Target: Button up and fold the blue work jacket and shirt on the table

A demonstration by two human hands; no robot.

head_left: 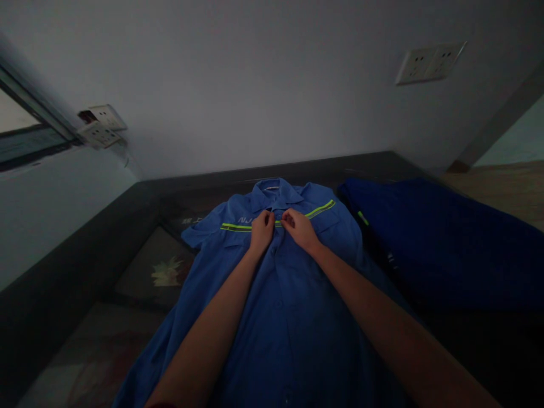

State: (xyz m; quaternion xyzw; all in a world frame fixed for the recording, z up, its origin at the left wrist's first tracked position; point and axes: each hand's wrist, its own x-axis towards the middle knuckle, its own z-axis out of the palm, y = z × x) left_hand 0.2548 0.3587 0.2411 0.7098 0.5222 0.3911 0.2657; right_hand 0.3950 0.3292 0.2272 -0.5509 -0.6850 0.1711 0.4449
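A blue short-sleeved work shirt (272, 300) lies spread out face up, its collar (276, 192) at the far end. A yellow-green reflective stripe (236, 228) crosses its chest, with buttons down the front placket. My left hand (262, 228) pinches the shirt's front edge just below the collar. Close beside it, my right hand (296, 226) also grips the placket, thumb and fingertips together. The fingers cover whatever button sits between them. Lower down, a button (277, 304) shows on the front.
The shirt rests on a dark table (140, 209) against a pale wall (255, 85). To the right lies a folded dark blue garment (450, 243). Wall sockets (431, 62) are at upper right, and a loose socket plate (100, 135) hangs at left.
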